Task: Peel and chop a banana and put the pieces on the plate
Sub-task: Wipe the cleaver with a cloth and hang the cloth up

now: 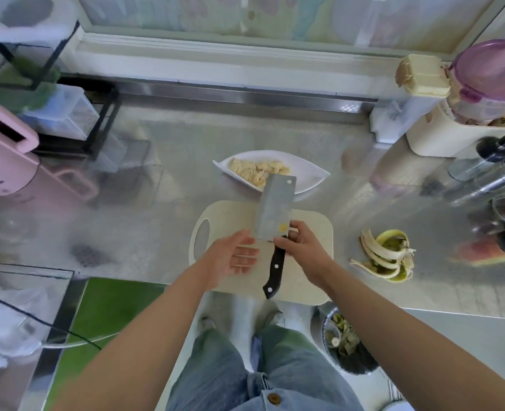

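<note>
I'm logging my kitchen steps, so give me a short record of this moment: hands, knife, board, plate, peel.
left hand: open, fingers straight, over the cutting board beside the blade of the cleaver
right hand: grips the cleaver where handle meets blade
cleaver: blade tip overlaps the near rim of the plate, handle toward the person
plate: white, behind the board, holds the banana pieces
cutting board: no banana pieces visible on it
peel: on the counter, right of the board

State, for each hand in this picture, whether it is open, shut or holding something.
Left hand: open, fingers straight, holding nothing.
Right hand: grips the cleaver where blade meets handle.
</note>
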`<state>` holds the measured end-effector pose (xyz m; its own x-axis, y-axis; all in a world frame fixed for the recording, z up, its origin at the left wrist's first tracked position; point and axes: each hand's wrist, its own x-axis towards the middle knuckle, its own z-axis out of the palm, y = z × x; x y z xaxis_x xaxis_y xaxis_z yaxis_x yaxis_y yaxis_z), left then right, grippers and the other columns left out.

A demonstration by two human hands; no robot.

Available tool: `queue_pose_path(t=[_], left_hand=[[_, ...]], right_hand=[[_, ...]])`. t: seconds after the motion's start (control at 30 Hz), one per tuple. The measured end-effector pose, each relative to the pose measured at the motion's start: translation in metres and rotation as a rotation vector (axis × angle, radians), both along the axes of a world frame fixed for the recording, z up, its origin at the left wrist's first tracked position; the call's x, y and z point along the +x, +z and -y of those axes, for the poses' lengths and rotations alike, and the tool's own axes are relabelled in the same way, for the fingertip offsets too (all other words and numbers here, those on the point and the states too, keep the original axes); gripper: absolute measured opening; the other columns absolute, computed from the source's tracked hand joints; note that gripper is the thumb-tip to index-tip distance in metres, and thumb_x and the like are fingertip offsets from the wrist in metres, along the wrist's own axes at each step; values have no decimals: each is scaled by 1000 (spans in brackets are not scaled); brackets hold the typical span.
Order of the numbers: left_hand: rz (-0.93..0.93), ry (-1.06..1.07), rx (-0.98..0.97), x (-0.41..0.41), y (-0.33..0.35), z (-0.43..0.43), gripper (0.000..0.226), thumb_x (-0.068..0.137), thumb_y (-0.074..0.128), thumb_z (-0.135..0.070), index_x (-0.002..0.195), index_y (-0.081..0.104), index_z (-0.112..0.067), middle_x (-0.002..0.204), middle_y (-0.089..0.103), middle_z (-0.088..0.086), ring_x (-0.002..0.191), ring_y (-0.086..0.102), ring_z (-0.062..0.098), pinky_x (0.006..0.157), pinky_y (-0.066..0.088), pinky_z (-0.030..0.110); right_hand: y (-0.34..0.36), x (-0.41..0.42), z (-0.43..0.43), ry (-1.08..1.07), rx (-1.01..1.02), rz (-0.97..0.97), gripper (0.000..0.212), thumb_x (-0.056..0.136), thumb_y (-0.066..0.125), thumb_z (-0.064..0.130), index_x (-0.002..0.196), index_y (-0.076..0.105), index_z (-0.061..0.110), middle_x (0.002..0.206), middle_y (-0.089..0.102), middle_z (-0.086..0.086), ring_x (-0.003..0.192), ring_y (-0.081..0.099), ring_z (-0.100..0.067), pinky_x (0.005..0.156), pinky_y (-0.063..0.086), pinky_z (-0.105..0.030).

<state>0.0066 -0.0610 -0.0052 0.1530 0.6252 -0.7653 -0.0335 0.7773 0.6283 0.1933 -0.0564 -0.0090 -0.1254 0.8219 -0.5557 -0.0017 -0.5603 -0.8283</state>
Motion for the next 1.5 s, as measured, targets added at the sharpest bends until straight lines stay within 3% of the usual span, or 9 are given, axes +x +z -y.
queue_pose_path(t=[0.13,0.27,0.4,0.5,0.63,0.8,1.03,1.33,1.5], left_hand=[[187,-242,9,-37,4,17,47,89,60,-44,119,61,-8,109,68,15,100,66,31,90,52,42],[201,-218,117,-77,9,27,31,101,44,-29,117,55,-5,91,65,11,79,65,25,77,53,34],[-4,-148,294,-114,7,30,26,103,36,-17,110,51,3,71,47,6,53,44,13,62,44,28],[-148,-118,347,-141,-2,32,26,102,36,-17,106,50,5,71,42,12,54,36,16,64,37,36],[-327,-37,332,-167,-17,32,18,102,35,-18,95,46,-6,72,44,8,54,38,14,49,40,24],[-581,-92,360,-192,-39,26,23,101,35,-23,100,52,-7,72,55,2,64,50,20,70,49,41],[-872,-266,476,-181,-41,27,37,97,47,-25,129,43,-6,115,44,13,85,52,25,77,42,31],[-1305,-531,457,-157,-45,43,60,90,50,-25,140,25,-3,121,40,14,104,44,25,83,42,32],[-1293,-558,374,-156,-39,37,56,91,48,-28,136,28,-1,124,39,14,107,44,27,83,41,33]], right_hand=[[7,-55,-9,-29,18,32,39,85,67,1,118,47,9,94,70,-4,77,64,-13,63,45,-19],[10,-110,-13,-3,51,72,41,84,68,3,119,49,11,91,70,-3,70,64,-6,50,43,-9],[10,-153,-13,79,89,81,38,88,66,13,124,52,18,98,71,-6,79,66,-5,72,48,-19],[1,-168,-8,127,93,175,46,92,61,22,135,45,21,118,66,-4,103,62,-12,93,45,-31],[-6,-169,2,288,135,491,56,90,59,18,142,39,17,137,51,-6,126,49,-23,106,38,-42],[-6,-168,11,495,224,746,58,90,60,16,143,37,9,149,39,-9,137,35,-25,111,24,-31],[-5,-171,0,580,199,852,58,92,56,19,145,32,10,149,38,-10,135,37,-27,107,28,-31],[-5,-167,-4,760,237,933,49,93,53,21,138,38,7,141,43,-15,125,44,-31,99,35,-34],[2,-161,-16,876,232,939,48,95,50,23,140,39,10,141,44,-12,126,44,-29,100,34,-31]])
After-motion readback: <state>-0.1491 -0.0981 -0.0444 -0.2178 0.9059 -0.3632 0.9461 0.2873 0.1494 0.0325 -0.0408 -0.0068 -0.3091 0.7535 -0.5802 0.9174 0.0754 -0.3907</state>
